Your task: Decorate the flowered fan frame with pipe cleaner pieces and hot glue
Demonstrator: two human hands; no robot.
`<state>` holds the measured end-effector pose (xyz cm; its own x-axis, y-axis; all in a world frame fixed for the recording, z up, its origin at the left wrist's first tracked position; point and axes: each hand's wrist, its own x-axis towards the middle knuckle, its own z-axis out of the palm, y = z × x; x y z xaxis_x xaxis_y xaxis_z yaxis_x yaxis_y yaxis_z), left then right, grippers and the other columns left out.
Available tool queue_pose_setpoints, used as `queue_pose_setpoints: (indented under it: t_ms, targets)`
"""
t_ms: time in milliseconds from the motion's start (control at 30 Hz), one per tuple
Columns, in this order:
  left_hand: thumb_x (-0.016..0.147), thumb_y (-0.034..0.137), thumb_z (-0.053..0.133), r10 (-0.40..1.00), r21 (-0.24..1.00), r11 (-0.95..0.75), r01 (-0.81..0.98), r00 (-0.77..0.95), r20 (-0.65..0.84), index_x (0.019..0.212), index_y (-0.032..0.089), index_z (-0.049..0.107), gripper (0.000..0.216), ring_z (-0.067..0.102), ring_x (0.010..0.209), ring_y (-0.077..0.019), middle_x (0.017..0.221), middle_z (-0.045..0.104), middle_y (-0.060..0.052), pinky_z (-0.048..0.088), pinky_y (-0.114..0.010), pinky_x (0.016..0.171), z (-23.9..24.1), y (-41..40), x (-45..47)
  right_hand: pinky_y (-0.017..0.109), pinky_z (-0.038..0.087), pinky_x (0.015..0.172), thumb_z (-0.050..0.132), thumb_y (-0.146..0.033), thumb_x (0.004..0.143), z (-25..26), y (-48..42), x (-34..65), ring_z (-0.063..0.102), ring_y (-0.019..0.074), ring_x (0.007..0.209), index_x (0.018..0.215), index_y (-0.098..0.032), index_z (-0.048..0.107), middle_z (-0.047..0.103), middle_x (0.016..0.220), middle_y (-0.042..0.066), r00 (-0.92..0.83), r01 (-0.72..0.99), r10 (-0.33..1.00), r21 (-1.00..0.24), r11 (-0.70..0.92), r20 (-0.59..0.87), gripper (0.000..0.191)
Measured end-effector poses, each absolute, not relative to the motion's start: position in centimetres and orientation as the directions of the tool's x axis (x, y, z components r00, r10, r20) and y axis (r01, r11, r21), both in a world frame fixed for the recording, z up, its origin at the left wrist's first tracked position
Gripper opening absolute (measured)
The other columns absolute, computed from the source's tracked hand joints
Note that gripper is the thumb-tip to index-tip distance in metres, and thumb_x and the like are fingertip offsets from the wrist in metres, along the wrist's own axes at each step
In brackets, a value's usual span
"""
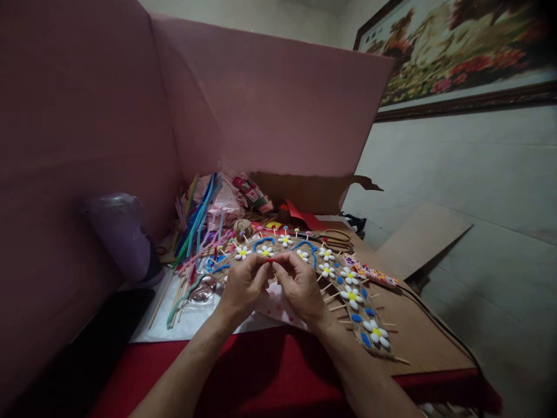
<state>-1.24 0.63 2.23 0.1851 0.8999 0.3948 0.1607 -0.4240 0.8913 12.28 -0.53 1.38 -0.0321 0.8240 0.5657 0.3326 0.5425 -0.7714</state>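
My left hand [242,285] and my right hand [300,287] meet above a fan-shaped jute craft piece [348,290]. Both pinch a small red piece [270,260], held between the fingertips of the two hands. The craft piece carries white flowers with yellow centres [351,296], blue dots and thin wooden sticks that poke out round its edge. It lies on a brown cardboard sheet [418,331] over a red tabletop [261,371].
Coloured pipe cleaners [198,223] and a ball of twine [242,227] lie behind the hands, with scissors [337,237] further right. A purple glue gun [124,232] stands at the left. Pink board walls [261,104] enclose the back and left. A black cable [439,328] runs off the right edge.
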Motion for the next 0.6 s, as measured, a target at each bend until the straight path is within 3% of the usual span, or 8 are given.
queue_pose_setpoints:
  t_ms: [133,233,400,500,600]
  targets:
    - [0.079,0.024,0.052,0.848,0.776,-0.529,0.344,0.176,0.5,0.074,0.019,0.062,0.013,0.05,0.05,-0.0122,0.057,0.057,0.0,0.034,-0.022,0.051,2.5,0.6,-1.4,0.03,0.044,0.073,0.047,-0.019,0.087,1.7,-0.7,12.5,0.056,0.018,0.082,0.086,-0.019,0.058,0.06,0.085,0.005,-0.115,0.494,0.731,-0.599,0.63,0.673,0.011]
    - [0.08,0.021,0.05,0.82,0.697,-0.566,0.44,0.206,0.535,0.068,0.02,0.06,0.016,0.047,0.05,-0.0124,0.054,0.054,0.001,0.03,-0.023,0.052,2.7,0.7,-1.6,0.031,0.044,0.073,0.043,-0.018,0.089,1.8,-0.7,12.5,0.055,0.0185,0.083,0.089,-0.02,0.054,0.058,0.086,0.006,-0.153,0.535,0.717,-0.553,0.638,0.68,0.011]
    - [0.085,0.022,0.043,0.812,0.682,-0.584,0.441,0.303,0.499,0.073,0.02,0.056,0.017,0.047,0.051,-0.0128,0.058,0.054,0.001,0.03,-0.023,0.053,2.6,0.8,-1.9,0.033,0.043,0.075,0.031,-0.018,0.093,1.8,-0.5,12.6,0.051,0.0201,0.085,0.094,-0.019,0.051,0.053,0.09,0.008,-0.316,0.643,0.711,-0.41,0.647,0.628,0.019]
    - [0.085,0.02,0.041,0.824,0.618,-0.564,0.549,0.329,0.461,0.071,0.019,0.053,0.019,0.048,0.054,-0.0139,0.061,0.055,-0.001,0.029,-0.024,0.054,2.6,1.0,-2.1,0.033,0.042,0.072,0.033,-0.019,0.093,1.8,-0.3,13.0,0.05,0.0205,0.082,0.09,-0.019,0.05,0.052,0.088,0.008,-0.391,0.699,0.694,-0.295,0.651,0.604,0.017]
    - [0.086,0.02,0.038,0.834,0.575,-0.552,0.604,0.393,0.387,0.07,0.02,0.049,0.019,0.048,0.056,-0.0142,0.061,0.055,-0.001,0.029,-0.025,0.055,2.7,1.1,-2.4,0.031,0.04,0.07,0.035,-0.02,0.093,1.9,-0.2,13.4,0.049,0.0191,0.077,0.085,-0.019,0.049,0.052,0.084,0.006,-0.44,0.702,0.689,-0.257,0.664,0.576,0.017]
